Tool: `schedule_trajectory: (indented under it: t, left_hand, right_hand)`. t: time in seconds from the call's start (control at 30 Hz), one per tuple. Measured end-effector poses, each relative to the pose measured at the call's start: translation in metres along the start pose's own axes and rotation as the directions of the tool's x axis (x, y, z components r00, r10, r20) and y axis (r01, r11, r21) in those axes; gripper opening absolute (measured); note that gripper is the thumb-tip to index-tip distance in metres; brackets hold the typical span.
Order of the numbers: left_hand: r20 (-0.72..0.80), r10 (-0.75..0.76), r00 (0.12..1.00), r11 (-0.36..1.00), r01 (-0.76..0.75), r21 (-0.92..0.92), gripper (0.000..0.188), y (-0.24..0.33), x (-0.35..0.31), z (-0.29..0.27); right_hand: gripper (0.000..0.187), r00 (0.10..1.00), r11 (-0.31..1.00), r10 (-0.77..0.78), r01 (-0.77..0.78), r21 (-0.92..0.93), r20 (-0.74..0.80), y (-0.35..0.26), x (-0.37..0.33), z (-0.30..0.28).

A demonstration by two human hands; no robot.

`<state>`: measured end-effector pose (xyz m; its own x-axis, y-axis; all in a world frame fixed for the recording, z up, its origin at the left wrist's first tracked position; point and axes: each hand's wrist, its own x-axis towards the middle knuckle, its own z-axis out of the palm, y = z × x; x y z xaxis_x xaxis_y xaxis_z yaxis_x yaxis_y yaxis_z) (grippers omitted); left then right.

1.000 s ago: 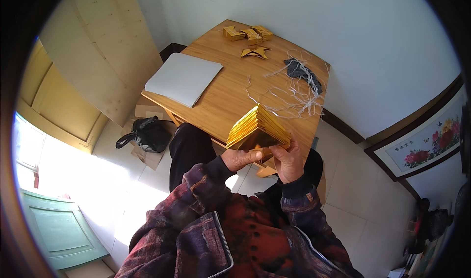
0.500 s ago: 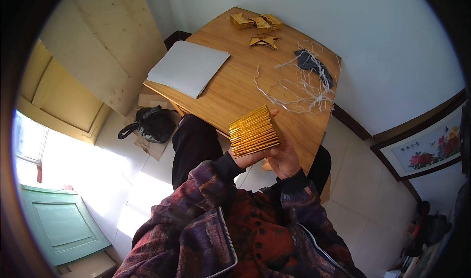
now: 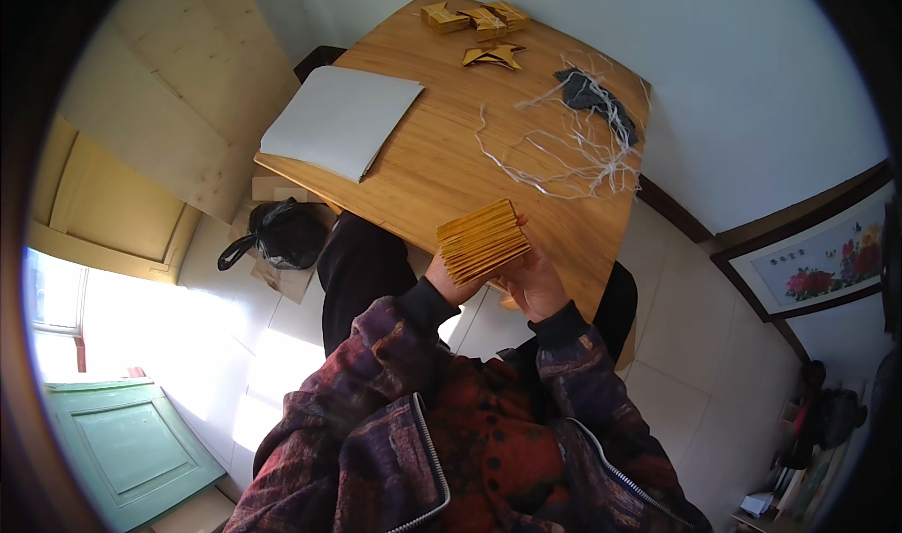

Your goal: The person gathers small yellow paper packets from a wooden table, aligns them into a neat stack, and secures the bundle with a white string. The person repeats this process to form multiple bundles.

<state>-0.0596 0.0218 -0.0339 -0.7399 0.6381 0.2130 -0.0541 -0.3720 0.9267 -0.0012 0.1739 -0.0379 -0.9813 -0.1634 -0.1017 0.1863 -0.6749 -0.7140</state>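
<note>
Between my two hands is a thick stack of folded gold foil paper point(image 3: 483, 241), its many folded edges turned up toward me. My left hand point(image 3: 451, 281) grips it from below and the left, mostly covered by the stack. At the stack's right side, my right hand point(image 3: 537, 284) is closed against it, with a fingertip showing at the upper right corner. Both hands are over my lap, just in front of the near edge of the wooden table point(image 3: 423, 166).
On the table lie a pile of white sheets point(image 3: 343, 119), tangled white strings point(image 3: 583, 166) over a dark grey cloth point(image 3: 587, 93), bundled gold paper pieces point(image 3: 489, 18) and loose gold pieces point(image 3: 495, 56). A black plastic bag point(image 3: 289, 235) sits on the floor at left.
The stack has tilted slightly in my hands and its foil edges shine less. My view has shifted a little, so the table sits higher and further left.
</note>
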Motion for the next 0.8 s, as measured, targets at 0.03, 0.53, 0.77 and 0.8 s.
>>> schedule_trajectory:
  t: [0.03, 0.53, 0.77, 0.8]
  left_hand:
    - [0.001, 0.004, 1.000, 0.971, -0.004, -0.241, 0.063, -0.008, 0.005, -0.002]
    - [0.160, -0.114, 0.981, 0.544, 0.196, -0.816, 0.059, -0.089, 0.038, -0.041]
    - [-0.097, -0.140, 0.985, 0.990, 0.140, -0.009, 0.045, -0.102, 0.037, -0.042]
    - [-0.102, -0.105, 0.989, 0.991, 0.113, 0.075, 0.044, -0.101, 0.037, -0.041]
  right_hand:
    - [0.061, 0.999, 0.993, -0.036, 0.035, -0.116, -0.005, -0.003, 0.002, -0.002]
    - [0.099, 0.857, -0.514, -0.198, 0.321, -0.795, 0.475, -0.082, 0.010, 0.060]
    - [0.107, 0.925, -0.478, -0.080, 0.291, -0.829, 0.371, -0.063, 0.018, 0.044]
    - [0.107, 0.928, -0.487, -0.075, 0.286, -0.825, 0.366, -0.063, 0.017, 0.043]
